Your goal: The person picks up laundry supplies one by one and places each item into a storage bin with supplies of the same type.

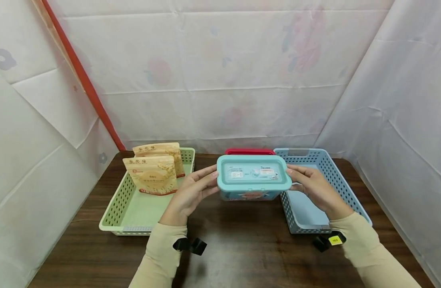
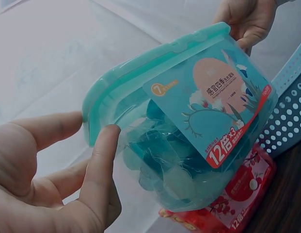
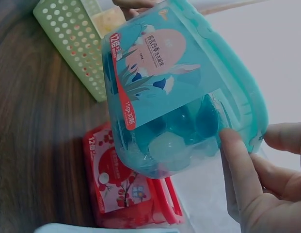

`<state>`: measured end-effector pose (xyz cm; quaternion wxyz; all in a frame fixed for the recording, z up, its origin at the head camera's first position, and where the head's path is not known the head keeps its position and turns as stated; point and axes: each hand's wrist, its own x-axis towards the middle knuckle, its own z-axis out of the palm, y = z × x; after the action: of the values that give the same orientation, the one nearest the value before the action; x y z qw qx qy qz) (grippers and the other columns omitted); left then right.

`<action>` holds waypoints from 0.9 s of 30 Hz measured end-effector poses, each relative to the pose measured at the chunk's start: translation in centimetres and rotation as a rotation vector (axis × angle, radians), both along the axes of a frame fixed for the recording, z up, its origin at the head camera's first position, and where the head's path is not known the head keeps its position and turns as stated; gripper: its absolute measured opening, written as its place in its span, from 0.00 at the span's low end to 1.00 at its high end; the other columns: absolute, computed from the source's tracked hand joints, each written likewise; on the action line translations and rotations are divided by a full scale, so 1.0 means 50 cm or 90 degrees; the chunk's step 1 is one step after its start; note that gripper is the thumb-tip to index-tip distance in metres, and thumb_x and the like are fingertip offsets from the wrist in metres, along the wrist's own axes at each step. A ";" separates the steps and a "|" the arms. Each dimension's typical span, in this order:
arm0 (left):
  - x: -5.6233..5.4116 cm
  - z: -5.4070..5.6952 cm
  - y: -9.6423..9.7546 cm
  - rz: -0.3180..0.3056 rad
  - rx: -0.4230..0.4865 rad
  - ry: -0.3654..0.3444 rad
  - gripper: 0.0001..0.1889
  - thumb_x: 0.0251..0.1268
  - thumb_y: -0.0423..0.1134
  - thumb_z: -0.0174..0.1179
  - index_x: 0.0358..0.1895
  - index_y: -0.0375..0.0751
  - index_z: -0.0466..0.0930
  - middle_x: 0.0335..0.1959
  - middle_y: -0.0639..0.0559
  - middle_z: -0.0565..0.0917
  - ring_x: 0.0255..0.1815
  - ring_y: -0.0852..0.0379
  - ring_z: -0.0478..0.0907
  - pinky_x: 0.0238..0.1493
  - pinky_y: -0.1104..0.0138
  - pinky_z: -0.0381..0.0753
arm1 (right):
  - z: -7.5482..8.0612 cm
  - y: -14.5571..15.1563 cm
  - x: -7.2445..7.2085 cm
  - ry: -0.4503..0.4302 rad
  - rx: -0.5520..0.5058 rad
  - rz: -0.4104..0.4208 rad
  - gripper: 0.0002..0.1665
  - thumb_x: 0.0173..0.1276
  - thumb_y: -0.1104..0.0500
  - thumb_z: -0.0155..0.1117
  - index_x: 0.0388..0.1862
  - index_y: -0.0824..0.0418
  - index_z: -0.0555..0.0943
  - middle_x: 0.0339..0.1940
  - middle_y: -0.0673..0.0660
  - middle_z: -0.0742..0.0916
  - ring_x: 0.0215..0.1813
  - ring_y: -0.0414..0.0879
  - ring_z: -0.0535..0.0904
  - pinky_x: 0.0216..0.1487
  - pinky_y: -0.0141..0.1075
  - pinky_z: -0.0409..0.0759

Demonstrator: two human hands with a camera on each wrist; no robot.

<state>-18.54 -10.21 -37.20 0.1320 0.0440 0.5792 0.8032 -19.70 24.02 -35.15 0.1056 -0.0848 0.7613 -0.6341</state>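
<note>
The left hand (image 1: 193,193) and the right hand (image 1: 315,191) grasp opposite ends of a rectangular clear plastic tub with turquoise lid (image 1: 254,176), suspended between them. Its front label (image 2: 184,107) reads "感官四季", "12倍x3" and "15gx30颗". Beyond the hands stands a red plastic tub (image 3: 123,170), also marked "12倍". Left of the left hand, a light-green perforated plastic basket (image 1: 141,214) contains two beige pouches (image 1: 152,176); their small print appears illegible. Behind the right hand lies a light-blue perforated plastic basket (image 1: 308,206).

Table (image 1: 242,248): green basket (image 1: 142,210), red box (image 1: 250,151), blue basket (image 1: 308,206).
</note>
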 end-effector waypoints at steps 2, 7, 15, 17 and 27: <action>-0.003 0.002 0.005 0.001 0.001 0.001 0.24 0.74 0.36 0.60 0.70 0.33 0.71 0.56 0.42 0.82 0.49 0.55 0.83 0.51 0.62 0.83 | 0.004 0.004 0.001 0.000 0.001 -0.004 0.35 0.79 0.50 0.57 0.73 0.73 0.65 0.52 0.55 0.84 0.48 0.43 0.82 0.49 0.37 0.84; -0.008 0.009 0.020 0.001 0.007 0.000 0.23 0.74 0.35 0.59 0.69 0.34 0.72 0.58 0.41 0.80 0.48 0.55 0.83 0.52 0.62 0.83 | 0.012 0.017 0.004 0.004 0.001 -0.011 0.36 0.79 0.50 0.57 0.74 0.74 0.64 0.50 0.51 0.85 0.48 0.43 0.82 0.48 0.36 0.84; -0.017 0.023 0.053 -0.014 0.014 0.016 0.25 0.74 0.35 0.59 0.70 0.33 0.70 0.57 0.41 0.81 0.46 0.57 0.83 0.48 0.65 0.84 | 0.015 0.050 0.006 0.026 -0.020 -0.016 0.36 0.80 0.53 0.56 0.74 0.76 0.62 0.51 0.48 0.85 0.49 0.43 0.83 0.48 0.36 0.84; -0.020 0.025 0.062 -0.018 0.017 0.018 0.24 0.74 0.35 0.59 0.70 0.33 0.70 0.57 0.41 0.81 0.45 0.58 0.83 0.48 0.65 0.84 | 0.016 0.059 0.006 0.023 -0.028 -0.022 0.36 0.80 0.54 0.56 0.74 0.76 0.61 0.51 0.48 0.85 0.49 0.43 0.83 0.47 0.35 0.84; -0.039 0.024 0.103 -0.041 0.015 0.015 0.25 0.74 0.34 0.58 0.71 0.33 0.70 0.61 0.38 0.78 0.47 0.56 0.83 0.50 0.63 0.84 | 0.017 0.094 0.006 0.034 -0.071 -0.045 0.29 0.78 0.58 0.58 0.71 0.74 0.69 0.50 0.49 0.86 0.46 0.42 0.83 0.44 0.34 0.84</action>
<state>-20.51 -5.08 -36.01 0.1503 0.0737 0.5696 0.8047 -19.37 28.74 -34.31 0.0581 -0.0805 0.7297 -0.6765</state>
